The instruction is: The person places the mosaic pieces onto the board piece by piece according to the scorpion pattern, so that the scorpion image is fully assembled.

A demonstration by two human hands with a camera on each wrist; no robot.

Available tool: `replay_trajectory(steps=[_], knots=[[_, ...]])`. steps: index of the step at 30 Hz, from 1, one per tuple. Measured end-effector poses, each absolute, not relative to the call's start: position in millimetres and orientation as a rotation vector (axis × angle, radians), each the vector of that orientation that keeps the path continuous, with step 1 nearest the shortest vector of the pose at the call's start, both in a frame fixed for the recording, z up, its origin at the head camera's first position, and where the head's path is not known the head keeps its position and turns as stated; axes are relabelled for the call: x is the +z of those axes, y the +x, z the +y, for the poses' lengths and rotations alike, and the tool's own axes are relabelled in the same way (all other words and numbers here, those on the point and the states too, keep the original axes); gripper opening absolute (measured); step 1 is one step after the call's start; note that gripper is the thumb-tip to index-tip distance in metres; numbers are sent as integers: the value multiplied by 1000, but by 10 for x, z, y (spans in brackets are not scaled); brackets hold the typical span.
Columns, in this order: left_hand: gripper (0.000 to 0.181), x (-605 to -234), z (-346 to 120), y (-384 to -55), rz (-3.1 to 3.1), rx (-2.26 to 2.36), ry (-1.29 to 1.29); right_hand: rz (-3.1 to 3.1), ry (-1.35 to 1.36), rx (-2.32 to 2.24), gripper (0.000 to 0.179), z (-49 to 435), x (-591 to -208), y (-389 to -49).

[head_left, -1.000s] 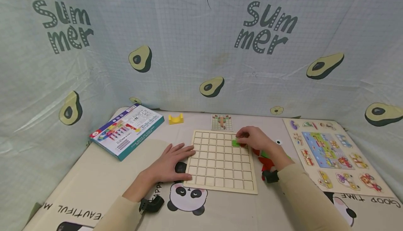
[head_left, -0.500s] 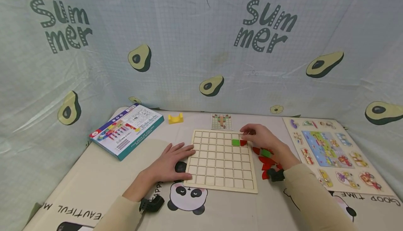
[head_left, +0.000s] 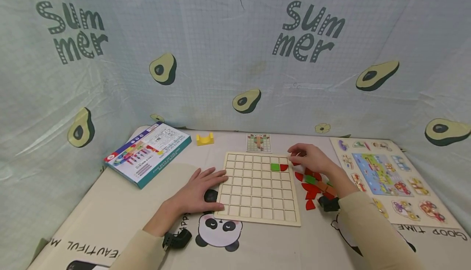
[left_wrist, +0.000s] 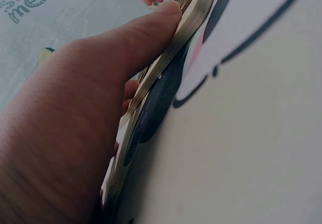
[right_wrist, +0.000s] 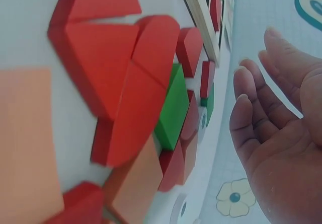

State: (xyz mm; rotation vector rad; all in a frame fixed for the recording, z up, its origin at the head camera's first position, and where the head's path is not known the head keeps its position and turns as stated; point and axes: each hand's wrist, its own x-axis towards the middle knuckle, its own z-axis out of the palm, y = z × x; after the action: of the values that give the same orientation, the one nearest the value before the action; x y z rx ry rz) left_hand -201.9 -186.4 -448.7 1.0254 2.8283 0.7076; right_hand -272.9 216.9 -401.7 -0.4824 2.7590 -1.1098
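A wooden grid board (head_left: 256,189) lies flat on the table, with a green square block (head_left: 275,167) and a red quarter-round block (head_left: 283,167) side by side in its upper right cells. My left hand (head_left: 200,190) rests with spread fingers on the board's left edge; its thumb touches the rim in the left wrist view. My right hand (head_left: 310,159) hovers just past the board's upper right corner, its fingers bent loosely with nothing between them in the right wrist view. Below it lies a pile of red blocks (right_wrist: 146,88), mixed with green (right_wrist: 172,108) and orange blocks (right_wrist: 133,181).
A small pattern card (head_left: 259,143) lies behind the board. To the left are a flat toy box (head_left: 149,153) and a yellow notched block (head_left: 205,139). A picture puzzle board (head_left: 390,180) is at the right. Printed sheeting (head_left: 206,57) stands at the back.
My right hand has moved right, off the green and red blocks on the board, leaving them in their cells and showing more of the pile. My left hand has stayed put.
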Motion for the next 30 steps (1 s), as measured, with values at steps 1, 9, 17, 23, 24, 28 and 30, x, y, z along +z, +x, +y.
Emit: replay_trajectory(steps=[1,9,17,23,24,28,30], knots=[[82,-4487,-1864,-2019,2828,708,1024,2760,-484,-1107,30,2183,-4017,-2728],[82,-4481,-1861,-2014,2816,708,1013,2763,-410,-1088,32,2283,-4027,-2732],[82,-4469,-1855,-2015,2820,715,1018,2776,-445,-1088,31,2434,-4006,-2730],[82,-4475,-1861,-2013,2817,706,1010,2782,-434,-1081,30,2517,-3970,-2704],[82,-4475,-1862,-2013,2818,707,1010,2784,-434,-1081,30,2529,-3964,-2699],[82,-4473,-1864,-2014,2822,708,1012,2789,-444,-1073,31,2581,-3954,-2668],[82,-4472,-1864,-2013,2822,709,1013,2790,-434,-1066,31,2609,-3963,-2654]])
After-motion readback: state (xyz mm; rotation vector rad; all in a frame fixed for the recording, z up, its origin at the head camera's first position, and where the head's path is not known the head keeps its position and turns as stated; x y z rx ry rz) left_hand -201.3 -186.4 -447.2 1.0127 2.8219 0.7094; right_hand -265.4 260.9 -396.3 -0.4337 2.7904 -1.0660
